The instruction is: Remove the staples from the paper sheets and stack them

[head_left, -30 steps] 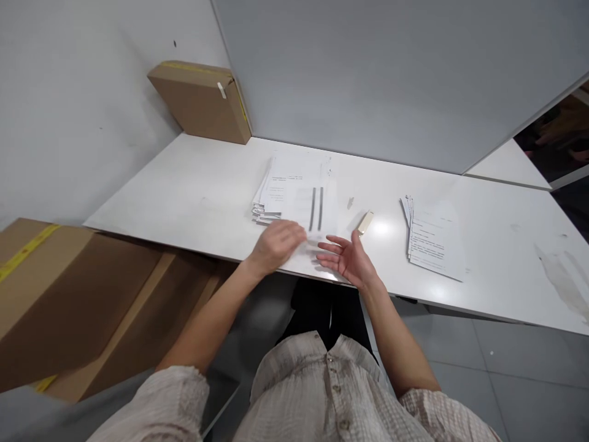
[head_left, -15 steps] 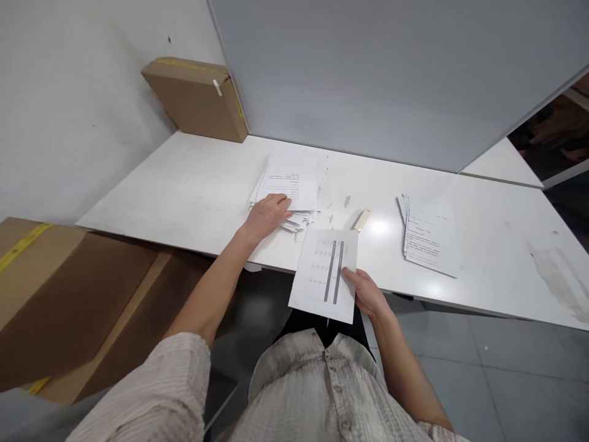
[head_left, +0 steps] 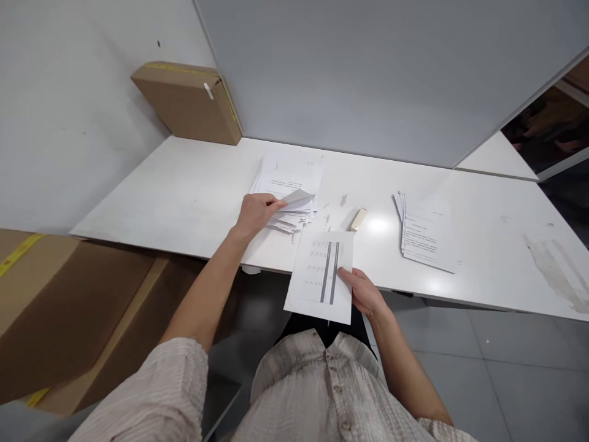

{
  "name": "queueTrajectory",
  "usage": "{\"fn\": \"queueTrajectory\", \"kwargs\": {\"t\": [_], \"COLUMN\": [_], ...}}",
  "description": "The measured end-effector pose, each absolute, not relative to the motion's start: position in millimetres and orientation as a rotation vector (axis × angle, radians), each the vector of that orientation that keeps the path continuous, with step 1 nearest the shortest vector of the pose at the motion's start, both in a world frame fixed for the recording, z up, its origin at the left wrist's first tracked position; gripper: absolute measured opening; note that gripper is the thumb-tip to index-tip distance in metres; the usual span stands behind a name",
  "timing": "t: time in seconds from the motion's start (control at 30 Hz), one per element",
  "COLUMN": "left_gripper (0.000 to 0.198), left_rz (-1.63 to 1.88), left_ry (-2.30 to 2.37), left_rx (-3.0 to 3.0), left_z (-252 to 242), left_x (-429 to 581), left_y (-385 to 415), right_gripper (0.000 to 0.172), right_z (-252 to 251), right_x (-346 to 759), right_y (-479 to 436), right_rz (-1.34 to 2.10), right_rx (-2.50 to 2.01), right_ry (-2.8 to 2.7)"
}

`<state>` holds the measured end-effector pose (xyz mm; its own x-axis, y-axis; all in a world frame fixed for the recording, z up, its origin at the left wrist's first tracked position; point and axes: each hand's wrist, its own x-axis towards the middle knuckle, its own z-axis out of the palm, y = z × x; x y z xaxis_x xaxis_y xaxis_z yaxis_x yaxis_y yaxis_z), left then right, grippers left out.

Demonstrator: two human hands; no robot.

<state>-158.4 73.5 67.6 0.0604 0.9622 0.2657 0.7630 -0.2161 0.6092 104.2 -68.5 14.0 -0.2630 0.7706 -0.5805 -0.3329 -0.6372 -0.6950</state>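
Along the lower left, large cardboard boxes with strips of yellow tape are seen beside and below the tabletop. Farther back, a smaller cardboard box, also taped in yellow, is stood on the tabletop, tilted near the wall. Toward the middle, the left hand is closed in a narrow pinch, and by its thumb and fingers the near edge of the top sheet is gripped. That edge is bent up and curled back, so that a greyish underside is shown, while the far part of the sheet is left flat on a paper pile whose edges are unevenly stacked. Just in front of the pile, a printed page, marked with two dark bands, is held over the front edge of the tabletop by the right hand. Its right side is clasped, with the thumb laid on top and the fingers mostly hidden beneath; whether more than one leaf is held cannot be told. Small grey marks are seen right of the pile, and next to them a beige oblong object is laid near the page's upper corner. Farther right, well apart from both hands, a second paper stack is laid slightly fanned, and beyond it the surface is marked by a greyish patch.
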Motion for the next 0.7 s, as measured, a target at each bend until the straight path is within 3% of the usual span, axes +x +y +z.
{"fn": "queueTrajectory", "kwargs": {"t": [0.17, 0.43, 0.57, 0.7], "left_gripper": [0.018, 0.02, 0.016, 0.032], "left_rz": [1.106, 0.87, 0.812, 1.028], "left_ry": [1.447, 0.874, 0.85, 1.193], "left_rx": [2.405, 2.782, 2.651, 2.212], "left_z": [68.3, 42.6, 30.4, 22.6], "left_x": [-149.2, -105.2, -102.2, -109.4], "left_y": [22.0, -94.1, -102.2, -81.2], "right_gripper": [0.033, 0.059, 0.046, 0.043], "right_z": [5.3, -3.6, 4.8, 10.4], "right_x": [106.8, 108.1, 108.3, 112.0], "right_y": [-70.9, -79.4, -86.6, -91.0], "right_rz": [1.944, 1.912, 1.851, 1.751], "right_rx": [-1.225, -1.24, -1.239, -1.28], "right_ry": [-0.51, -0.452, -0.595, -0.735]}}
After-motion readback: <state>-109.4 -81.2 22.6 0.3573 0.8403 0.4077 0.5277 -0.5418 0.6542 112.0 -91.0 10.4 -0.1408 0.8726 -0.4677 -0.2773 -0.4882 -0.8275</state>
